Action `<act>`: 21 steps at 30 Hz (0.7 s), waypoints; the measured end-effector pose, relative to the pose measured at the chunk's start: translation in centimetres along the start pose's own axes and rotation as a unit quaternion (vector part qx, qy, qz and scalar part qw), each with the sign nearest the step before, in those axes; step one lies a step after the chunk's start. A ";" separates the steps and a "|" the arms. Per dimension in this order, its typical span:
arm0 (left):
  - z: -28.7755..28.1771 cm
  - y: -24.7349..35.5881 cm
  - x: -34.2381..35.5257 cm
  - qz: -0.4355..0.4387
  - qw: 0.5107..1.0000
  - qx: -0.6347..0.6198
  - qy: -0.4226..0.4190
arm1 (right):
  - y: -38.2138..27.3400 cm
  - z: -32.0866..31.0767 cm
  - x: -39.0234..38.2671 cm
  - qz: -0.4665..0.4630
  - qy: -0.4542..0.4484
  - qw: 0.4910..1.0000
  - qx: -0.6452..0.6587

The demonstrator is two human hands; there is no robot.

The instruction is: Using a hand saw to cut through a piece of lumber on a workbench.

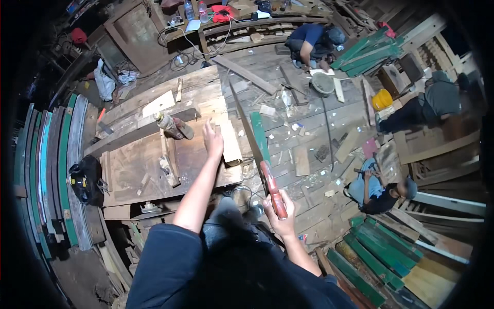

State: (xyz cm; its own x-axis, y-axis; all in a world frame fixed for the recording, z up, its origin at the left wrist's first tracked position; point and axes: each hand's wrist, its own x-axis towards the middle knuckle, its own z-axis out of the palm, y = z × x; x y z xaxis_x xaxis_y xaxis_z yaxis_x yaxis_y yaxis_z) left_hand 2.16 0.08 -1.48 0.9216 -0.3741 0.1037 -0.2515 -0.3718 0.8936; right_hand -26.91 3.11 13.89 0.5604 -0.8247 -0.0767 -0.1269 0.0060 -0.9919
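Gripping the smooth, reddish-brown handle of a long, tapering handsaw (251, 135), the right hand (279, 210) holds it just right of the scuffed wooden surface (136, 165), its thin blade pointing far. Well apart, the left hand (213, 140) spreads its fingers loosely over a pale, straight-edged board (231, 145) at the surface's right side; I cannot tell whether they touch. Farther left, a grimy bottle (172, 125) sits beside a rough, squared beam (136, 134).
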 end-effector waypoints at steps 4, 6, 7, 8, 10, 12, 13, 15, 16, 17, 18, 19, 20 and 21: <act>1.1 -1.7 -0.7 -0.010 0.999 -0.025 -0.038 | 0.6 0.6 0.9 -0.023 -0.030 0.998 -0.047; 1.5 -1.6 -0.5 0.025 0.999 -0.023 -0.011 | 1.2 1.2 1.0 -0.096 -0.037 0.994 -0.024; 1.4 -1.4 -0.3 0.035 0.999 0.001 -0.014 | 1.0 1.7 0.8 -0.125 0.004 0.992 -0.028; 1.2 -1.1 -0.5 0.037 0.999 0.002 -0.010 | 1.0 1.3 0.7 -0.129 0.002 0.991 -0.025; 1.2 0.3 -1.2 0.024 0.999 0.013 -0.022 | 1.0 0.6 0.7 -0.075 -0.091 0.986 -0.119; 0.6 0.9 -1.0 0.060 0.998 0.012 -0.017 | 2.4 0.7 0.8 -0.166 -0.092 0.969 -0.160; 0.5 0.4 -0.7 0.047 0.998 0.037 -0.035 | 2.3 0.6 0.3 -0.149 -0.111 0.973 -0.135; 0.7 -0.8 -0.5 0.037 0.996 0.077 -0.038 | 1.3 0.4 -0.5 -0.135 -0.132 0.976 -0.106; 0.8 -1.3 -0.2 0.041 0.996 0.076 -0.037 | 0.7 0.0 -1.1 -0.138 -0.130 0.976 -0.105; 0.7 -1.9 0.3 0.033 0.997 0.049 -0.047 | 0.4 -0.3 -1.9 -0.076 -0.150 0.980 -0.109; 0.7 -2.3 0.6 0.023 0.998 0.022 -0.059 | 0.2 -0.8 -2.6 -0.012 -0.170 0.979 -0.112; 1.2 -1.6 -0.1 0.020 0.999 0.021 -0.034 | -0.4 -1.5 -3.6 0.046 -0.183 0.970 -0.155; 1.3 -1.0 -0.5 0.018 0.999 0.021 -0.042 | -1.2 -2.0 -4.4 0.053 -0.178 0.970 -0.156; 1.3 -0.3 -0.6 0.013 0.999 0.020 -0.029 | -2.8 -2.3 -5.1 -0.011 -0.165 0.978 -0.128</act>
State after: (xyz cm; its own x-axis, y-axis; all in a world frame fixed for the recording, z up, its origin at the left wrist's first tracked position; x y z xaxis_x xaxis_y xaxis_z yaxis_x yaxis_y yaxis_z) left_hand 1.31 -0.75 -2.39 0.8963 -0.4319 0.1003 -0.2877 -0.3944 0.8727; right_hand -31.32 6.02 17.31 0.7930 -0.5959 -0.1269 -0.2896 -0.1855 -0.9390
